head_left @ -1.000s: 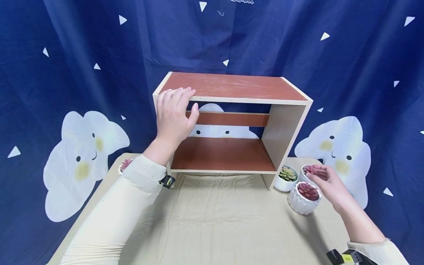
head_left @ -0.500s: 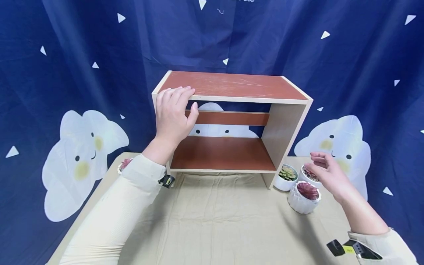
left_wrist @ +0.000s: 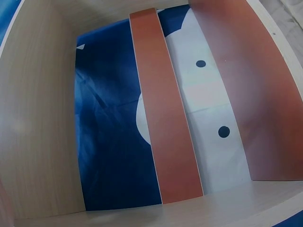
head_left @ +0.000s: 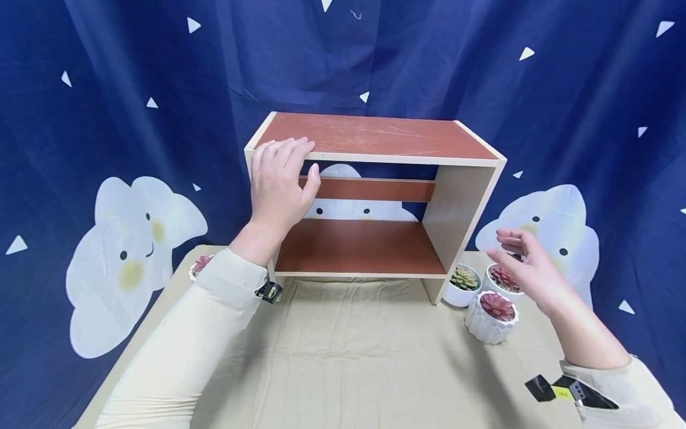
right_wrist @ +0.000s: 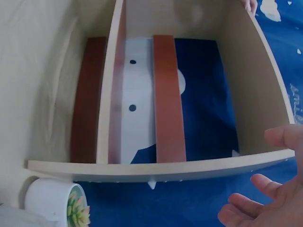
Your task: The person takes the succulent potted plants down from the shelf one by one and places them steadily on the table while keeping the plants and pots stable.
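Observation:
A small two-tier shelf (head_left: pixel 370 247) with reddish-brown boards and pale wood sides stands on the cloth-covered table. My left hand (head_left: pixel 281 185) rests on its top front left corner, fingers extended over the edge. To the right of the shelf my right hand (head_left: pixel 530 268) hovers above the potted succulents with its fingers parted and nothing in them. Below it are a red succulent in a round white pot (head_left: pixel 504 282), another red one in a ridged white pot (head_left: pixel 491 317), and a green succulent (head_left: pixel 464 286) beside the shelf's right side. The right wrist view shows the green succulent (right_wrist: pixel 77 210) too.
At the table's left edge sits another pink-red succulent (head_left: pixel 201 264), partly hidden by my left sleeve. A blue curtain (head_left: pixel 343 59) with white clouds and triangles hangs behind the shelf. Beige cloth (head_left: pixel 348 357) covers the tabletop in front.
My right hand has let go of the red succulent in the round pot and risen up and slightly left, uncovering the plant. The left hand keeps its place on the shelf.

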The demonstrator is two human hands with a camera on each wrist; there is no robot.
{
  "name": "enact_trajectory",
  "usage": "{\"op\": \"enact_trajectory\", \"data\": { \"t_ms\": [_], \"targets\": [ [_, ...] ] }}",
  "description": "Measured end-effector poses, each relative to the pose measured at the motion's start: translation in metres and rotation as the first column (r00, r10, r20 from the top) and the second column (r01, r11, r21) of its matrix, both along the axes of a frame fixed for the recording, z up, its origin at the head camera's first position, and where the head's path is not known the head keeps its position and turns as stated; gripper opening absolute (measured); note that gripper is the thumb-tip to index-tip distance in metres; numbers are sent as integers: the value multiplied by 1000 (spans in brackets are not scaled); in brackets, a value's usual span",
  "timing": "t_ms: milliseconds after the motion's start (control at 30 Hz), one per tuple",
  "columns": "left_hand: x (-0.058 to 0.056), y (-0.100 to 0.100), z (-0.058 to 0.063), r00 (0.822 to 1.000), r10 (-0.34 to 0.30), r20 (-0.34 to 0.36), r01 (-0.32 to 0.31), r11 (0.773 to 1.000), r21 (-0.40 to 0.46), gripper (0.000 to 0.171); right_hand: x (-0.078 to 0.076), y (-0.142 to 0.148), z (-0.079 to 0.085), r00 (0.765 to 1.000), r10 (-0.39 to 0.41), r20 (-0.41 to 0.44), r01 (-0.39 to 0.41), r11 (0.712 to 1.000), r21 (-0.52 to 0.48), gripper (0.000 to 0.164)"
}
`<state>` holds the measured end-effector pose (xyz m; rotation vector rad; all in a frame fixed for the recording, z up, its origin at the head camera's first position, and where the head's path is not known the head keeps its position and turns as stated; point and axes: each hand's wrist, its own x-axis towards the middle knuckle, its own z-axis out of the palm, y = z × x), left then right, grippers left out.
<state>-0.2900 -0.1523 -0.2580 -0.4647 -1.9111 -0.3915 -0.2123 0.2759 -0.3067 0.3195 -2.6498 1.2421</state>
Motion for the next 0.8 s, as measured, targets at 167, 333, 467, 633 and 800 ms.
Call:
{"op": "enact_trajectory", "data": {
  "t_ms": [167, 333, 467, 633, 800],
  "targets": [
    [0, 0, 1, 1000, 4, 7, -4, 1000, -3, 45, -1, -8, 12, 1000, 16, 10, -16, 1000, -6, 60],
    [0, 0, 1, 1000, 13, 23, -13, 1000, -3, 46, -2, -14, 23, 1000, 23, 20, -24, 999, 25, 62],
    [1, 0, 1, 999, 16, 30, -16, 1000, -2, 46, -4, -20, 27, 999, 43, -14, -43, 999, 8, 59],
    [1, 0, 1, 1000, 13, 27, -13, 1000, -4, 46, -5, -27, 31, 998, 52, -25, -52, 999, 4, 59],
    [0, -2, 0, 1000, 18, 25, -18, 1000, -21, 46, -7, -31, 34, 997, 64, -43, -63, 998, 10, 57]
  ]
}}
